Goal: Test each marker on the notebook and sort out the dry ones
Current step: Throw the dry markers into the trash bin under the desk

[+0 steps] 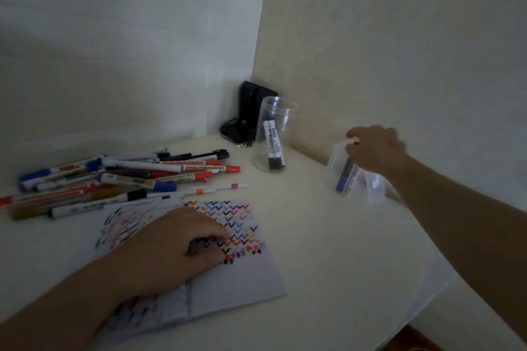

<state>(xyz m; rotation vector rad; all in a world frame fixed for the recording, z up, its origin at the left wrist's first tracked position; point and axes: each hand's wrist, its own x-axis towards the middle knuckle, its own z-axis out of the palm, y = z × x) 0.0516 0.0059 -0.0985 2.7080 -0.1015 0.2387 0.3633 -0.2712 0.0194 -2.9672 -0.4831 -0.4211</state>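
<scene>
My left hand lies on the open notebook, which sits on the pale worktop in front of me. The fingers are curled loosely against the page, and I cannot tell whether they hold anything. The page under them is covered with rows of short zigzag marks in blue, red and black.

My right hand is out to the right, near the wall, at the top of a clear container. A blue-capped marker stands tilted inside it. The fingertips are bent at the rim, but that part is blurred, so I cannot tell whether they grip the rim, the marker or nothing.

Behind the notebook, to the left, is a loose pile of markers with red, blue and black caps, lying mostly crosswise on the worktop. One thin white pen with orange and pink bands lies at the pile's near edge, just beyond the notebook.

In the corner stands a clear cup with white markers inside, black caps down. Just behind it is a black object against the wall; I cannot tell what it is.
</scene>
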